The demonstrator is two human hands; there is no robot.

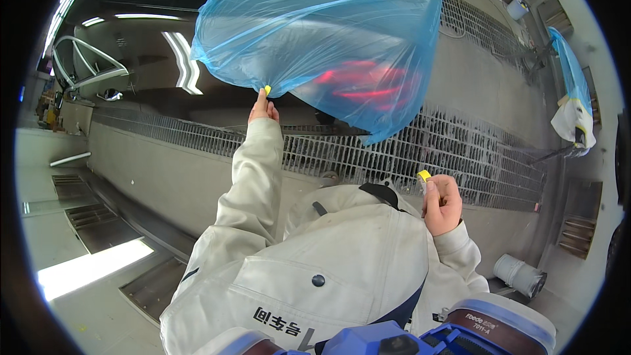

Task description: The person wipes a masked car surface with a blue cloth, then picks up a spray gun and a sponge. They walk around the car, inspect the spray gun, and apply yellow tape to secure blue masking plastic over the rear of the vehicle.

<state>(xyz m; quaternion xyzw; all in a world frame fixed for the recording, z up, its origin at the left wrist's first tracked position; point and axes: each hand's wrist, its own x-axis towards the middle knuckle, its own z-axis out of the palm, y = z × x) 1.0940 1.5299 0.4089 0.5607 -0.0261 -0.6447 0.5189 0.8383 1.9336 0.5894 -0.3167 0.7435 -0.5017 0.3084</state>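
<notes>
A large sheet of translucent blue plastic film [328,33] hangs over the rear of a dark car, with a red tail light [358,85] glowing through it. My left hand [263,108] is raised and pinches the lower edge of the film at a small piece of yellow tape [267,89]. My right hand [442,202] is held near my chest and grips a strip of yellow tape [424,175] between thumb and fingers. Both arms wear pale work-jacket sleeves.
A metal floor grating [420,151] runs across under the car. A glossy dark car body [138,52] reflects ceiling lights at left. Another blue-and-white covered object [573,98] stands at right. A white bucket [519,275] lies at lower right.
</notes>
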